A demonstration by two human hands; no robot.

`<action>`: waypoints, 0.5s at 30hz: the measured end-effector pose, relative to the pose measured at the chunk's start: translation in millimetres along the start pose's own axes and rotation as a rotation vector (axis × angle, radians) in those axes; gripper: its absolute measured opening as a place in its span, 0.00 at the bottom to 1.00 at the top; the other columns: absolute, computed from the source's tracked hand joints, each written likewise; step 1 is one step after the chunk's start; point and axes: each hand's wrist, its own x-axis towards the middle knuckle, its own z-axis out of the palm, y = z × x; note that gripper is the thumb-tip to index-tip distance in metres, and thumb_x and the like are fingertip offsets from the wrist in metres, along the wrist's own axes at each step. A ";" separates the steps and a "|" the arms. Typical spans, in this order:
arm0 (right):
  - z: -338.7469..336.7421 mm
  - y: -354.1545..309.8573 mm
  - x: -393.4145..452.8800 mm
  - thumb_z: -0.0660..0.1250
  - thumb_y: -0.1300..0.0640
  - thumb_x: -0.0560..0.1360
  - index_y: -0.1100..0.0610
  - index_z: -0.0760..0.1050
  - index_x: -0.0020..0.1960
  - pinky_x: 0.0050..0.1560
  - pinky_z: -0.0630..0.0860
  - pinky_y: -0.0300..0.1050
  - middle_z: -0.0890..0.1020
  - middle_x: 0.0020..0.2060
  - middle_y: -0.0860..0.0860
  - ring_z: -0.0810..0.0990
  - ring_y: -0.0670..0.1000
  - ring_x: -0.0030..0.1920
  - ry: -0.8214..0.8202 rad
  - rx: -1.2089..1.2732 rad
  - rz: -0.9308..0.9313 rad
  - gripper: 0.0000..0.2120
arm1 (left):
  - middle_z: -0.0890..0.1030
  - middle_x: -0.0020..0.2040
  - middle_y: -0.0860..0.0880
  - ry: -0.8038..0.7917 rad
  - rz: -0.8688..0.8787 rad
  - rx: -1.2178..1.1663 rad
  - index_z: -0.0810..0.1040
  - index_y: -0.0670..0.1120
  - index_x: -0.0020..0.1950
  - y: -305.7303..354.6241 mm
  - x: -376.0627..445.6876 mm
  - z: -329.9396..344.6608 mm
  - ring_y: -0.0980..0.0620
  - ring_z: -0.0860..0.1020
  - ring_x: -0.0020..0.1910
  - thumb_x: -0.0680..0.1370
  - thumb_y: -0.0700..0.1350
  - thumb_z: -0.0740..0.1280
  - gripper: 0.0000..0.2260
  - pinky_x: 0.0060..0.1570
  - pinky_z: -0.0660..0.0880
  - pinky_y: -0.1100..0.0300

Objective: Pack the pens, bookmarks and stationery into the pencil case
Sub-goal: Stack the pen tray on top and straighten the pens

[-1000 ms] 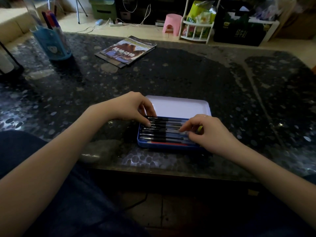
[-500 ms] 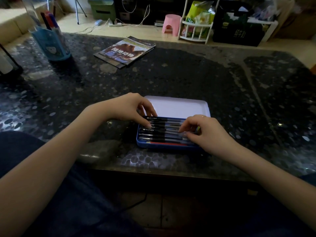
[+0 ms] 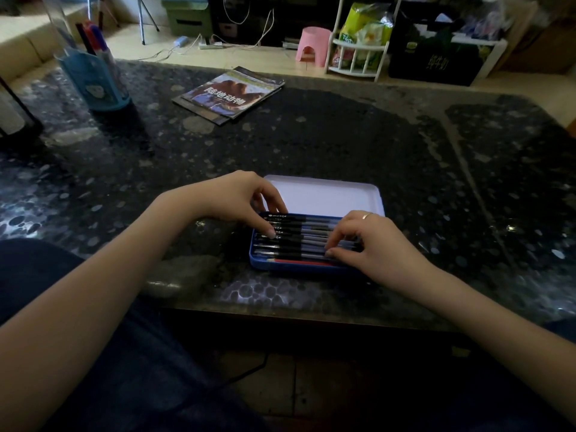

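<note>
Near the table's (image 3: 405, 145) front edge we see the blue pencil case (image 3: 299, 265) lying open, its pens (image 3: 299, 241) and red pencil (image 3: 299, 261) running left to right, pencil tip leftward. Our left hand (image 3: 237, 198) and right hand (image 3: 374, 244) press curled fingertips on the pens, gripping none.

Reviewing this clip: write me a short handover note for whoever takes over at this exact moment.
Left hand: fingertips pressing the pens' left ends, gripping nothing.
Right hand: fingertips pressing their right ends, likewise.
Pencil case: on the table's near edge, lid open behind the tray.
Done: black pens and a red pencil lie in rows in the tray.
Left: settle the pens flat, close the lid. No bookmarks visible.
</note>
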 end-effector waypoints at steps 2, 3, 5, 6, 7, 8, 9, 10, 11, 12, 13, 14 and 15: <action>-0.9 -0.9 -0.6 0.73 0.53 0.70 0.48 0.82 0.42 0.46 0.71 0.35 0.77 0.42 0.43 0.74 0.41 0.44 -0.006 -0.035 -0.009 0.01 | 0.80 0.49 0.58 -0.003 0.001 -0.004 0.79 0.58 0.51 0.4 -0.1 0.1 0.59 0.78 0.47 0.66 0.49 0.76 0.16 0.50 0.75 0.63; -1.0 -0.8 -0.9 0.73 0.53 0.70 0.48 0.82 0.42 0.47 0.72 0.37 0.78 0.42 0.43 0.75 0.41 0.44 -0.007 -0.047 -0.010 0.01 | 0.80 0.48 0.58 -0.004 0.003 -0.004 0.79 0.59 0.51 0.5 -0.2 0.0 0.59 0.78 0.47 0.66 0.49 0.76 0.15 0.49 0.74 0.63; -0.9 -1.2 -1.3 0.73 0.51 0.70 0.48 0.83 0.42 0.49 0.75 0.42 0.78 0.43 0.43 0.75 0.42 0.45 0.000 -0.059 -0.001 0.02 | 0.80 0.48 0.59 -0.008 0.002 -0.004 0.78 0.59 0.50 0.6 -0.3 -0.2 0.59 0.77 0.47 0.66 0.49 0.76 0.15 0.48 0.73 0.64; -0.9 -1.7 -1.4 0.73 0.50 0.69 0.48 0.83 0.42 0.49 0.76 0.44 0.77 0.43 0.43 0.75 0.43 0.45 0.002 -0.070 0.007 0.03 | 0.79 0.48 0.60 -0.011 -0.001 -0.005 0.78 0.59 0.50 0.7 -0.3 -0.1 0.60 0.77 0.47 0.67 0.49 0.76 0.15 0.47 0.73 0.64; -1.0 -2.2 -1.4 0.73 0.49 0.69 0.48 0.82 0.42 0.48 0.76 0.46 0.76 0.42 0.43 0.74 0.43 0.45 0.001 -0.090 0.017 0.04 | 0.79 0.47 0.60 -0.012 -0.002 -0.006 0.78 0.59 0.50 0.7 -0.1 0.0 0.60 0.77 0.47 0.67 0.49 0.76 0.15 0.47 0.72 0.64; -1.4 -2.5 -1.5 0.72 0.47 0.69 0.48 0.81 0.41 0.47 0.76 0.46 0.75 0.42 0.43 0.73 0.44 0.45 -0.004 -0.120 0.029 0.05 | 0.79 0.47 0.60 -0.010 -0.001 -0.005 0.78 0.59 0.50 0.7 0.0 0.2 0.60 0.77 0.47 0.67 0.49 0.76 0.15 0.47 0.72 0.65; -2.1 -2.9 -1.7 0.72 0.45 0.69 0.48 0.80 0.42 0.46 0.75 0.46 0.75 0.43 0.44 0.73 0.45 0.45 -0.015 -0.154 0.042 0.07 | 0.79 0.47 0.60 -0.007 0.000 -0.003 0.78 0.58 0.51 0.6 0.2 0.3 0.59 0.77 0.47 0.67 0.49 0.76 0.15 0.47 0.72 0.65; -2.9 -3.2 -1.7 0.71 0.44 0.69 0.47 0.80 0.42 0.45 0.74 0.45 0.74 0.43 0.45 0.72 0.45 0.45 -0.028 -0.183 0.055 0.08 | 0.79 0.47 0.59 -0.006 -0.002 -0.001 0.78 0.58 0.51 0.7 0.4 0.3 0.59 0.77 0.47 0.67 0.49 0.76 0.15 0.47 0.72 0.65; -3.4 -3.3 -1.8 0.70 0.43 0.69 0.47 0.79 0.42 0.44 0.73 0.44 0.74 0.43 0.45 0.72 0.45 0.46 -0.039 -0.200 0.063 0.08 | 0.79 0.48 0.59 -0.006 -0.003 -0.001 0.79 0.58 0.51 0.8 0.5 0.2 0.59 0.77 0.47 0.67 0.49 0.76 0.15 0.46 0.71 0.65; -3.2 -3.1 -1.8 0.70 0.43 0.70 0.47 0.78 0.42 0.44 0.73 0.44 0.74 0.43 0.46 0.72 0.46 0.46 -0.047 -0.206 0.066 0.09 | 0.79 0.48 0.59 -0.008 -0.005 -0.002 0.78 0.58 0.51 0.9 0.5 0.2 0.60 0.77 0.47 0.67 0.49 0.76 0.15 0.46 0.71 0.65; -2.7 -2.6 -1.6 0.70 0.43 0.70 0.48 0.77 0.42 0.45 0.73 0.44 0.73 0.43 0.46 0.72 0.46 0.46 -0.051 -0.202 0.064 0.09 | 0.80 0.48 0.59 -0.010 -0.007 -0.006 0.78 0.58 0.51 1.0 0.5 0.1 0.60 0.77 0.47 0.67 0.49 0.76 0.15 0.47 0.71 0.65; -1.9 -2.2 -1.1 0.71 0.43 0.69 0.48 0.77 0.41 0.46 0.74 0.45 0.73 0.43 0.46 0.72 0.46 0.47 -0.052 -0.189 0.061 0.09 | 0.80 0.48 0.58 -0.011 -0.008 -0.010 0.78 0.58 0.51 0.8 0.5 0.1 0.60 0.77 0.48 0.67 0.49 0.76 0.15 0.47 0.72 0.64; -1.4 -1.8 -0.7 0.71 0.44 0.69 0.48 0.76 0.41 0.48 0.74 0.46 0.73 0.43 0.46 0.72 0.46 0.47 -0.053 -0.171 0.061 0.09 | 0.80 0.48 0.58 -0.009 -0.008 -0.011 0.78 0.59 0.50 0.6 0.5 0.1 0.59 0.77 0.47 0.67 0.49 0.76 0.15 0.48 0.72 0.64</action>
